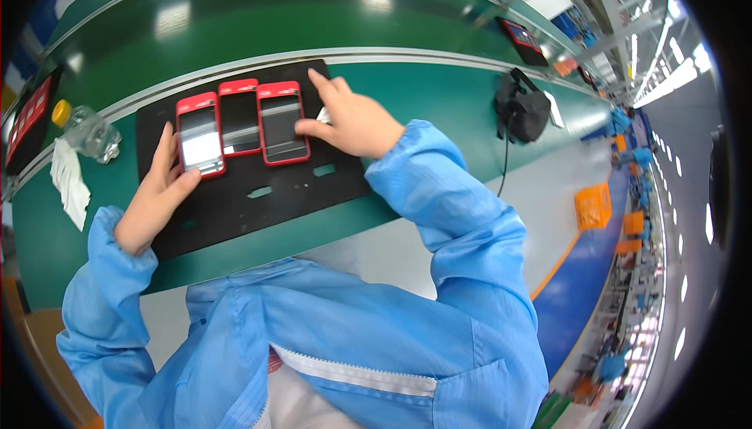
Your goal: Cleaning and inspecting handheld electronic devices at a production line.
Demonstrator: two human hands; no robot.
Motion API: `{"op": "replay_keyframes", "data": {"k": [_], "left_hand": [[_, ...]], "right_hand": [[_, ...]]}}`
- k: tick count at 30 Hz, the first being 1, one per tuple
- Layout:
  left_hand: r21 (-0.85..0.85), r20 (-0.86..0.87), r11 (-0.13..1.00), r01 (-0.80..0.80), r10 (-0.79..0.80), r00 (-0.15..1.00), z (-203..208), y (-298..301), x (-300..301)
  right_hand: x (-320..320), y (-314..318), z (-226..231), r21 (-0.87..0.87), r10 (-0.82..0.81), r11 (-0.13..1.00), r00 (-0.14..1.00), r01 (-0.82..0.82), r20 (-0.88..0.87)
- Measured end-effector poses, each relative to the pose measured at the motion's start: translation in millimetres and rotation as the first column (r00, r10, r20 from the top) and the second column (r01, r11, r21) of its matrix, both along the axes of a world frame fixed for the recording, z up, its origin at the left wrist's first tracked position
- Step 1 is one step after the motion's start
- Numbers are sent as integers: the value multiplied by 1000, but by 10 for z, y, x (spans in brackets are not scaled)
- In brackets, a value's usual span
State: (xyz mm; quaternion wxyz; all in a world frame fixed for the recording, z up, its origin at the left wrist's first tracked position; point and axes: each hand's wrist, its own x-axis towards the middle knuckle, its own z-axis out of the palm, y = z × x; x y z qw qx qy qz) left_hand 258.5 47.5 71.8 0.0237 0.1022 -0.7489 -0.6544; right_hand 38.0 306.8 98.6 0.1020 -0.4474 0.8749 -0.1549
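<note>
The person's left hand [157,194] is spreading at the left part of the black mat [227,221], its fingertips resting along the left side of the left phone [200,135] and its thumb lying at that phone's lower left corner. The right hand [356,123] is reaching over the mat's right edge, forefinger and thumb standing well apart; the thumb is lying over the right side of the right phone [283,127]. A small white thing [323,115] is showing between those two fingers, and one cannot tell whether the hand is gripping it.

The middle phone [240,119] is lying between the other two, and all three, red-rimmed with dark fronts, are resting face up on the mat's far half. The left phone's screen is reflecting bright light. The mat is lying on a green desk [439,100].

Left of the mat, a clear bottle [92,134] with a yellow cap is lying on its side, and a crumpled white cloth [70,182] is resting nearer the person. Well to the mat's right, a black bag [523,112] is sitting on the desk, a thin cord hanging from it.
</note>
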Motion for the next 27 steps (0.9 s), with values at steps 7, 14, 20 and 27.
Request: {"op": "replay_keyframes", "data": {"k": [7,14,20,27], "left_hand": [[141,234,985,-102,67,970,-22,-79,-488],[345,247,931,-121,34,968,-34,-419,-384],[417,272,903,-105,-14,962,139,-187,-779],[370,298,916,-154,40,954,75,-51,-1018]], "right_hand": [[99,-198,-322,-193,-147,937,832,290,535],[22,-295,-497,-350,76,777,474,523,877],[-119,-490,-703,-365,48,818,580,445,813],[-17,-446,-589,-330,13,848,605,416,796]]}}
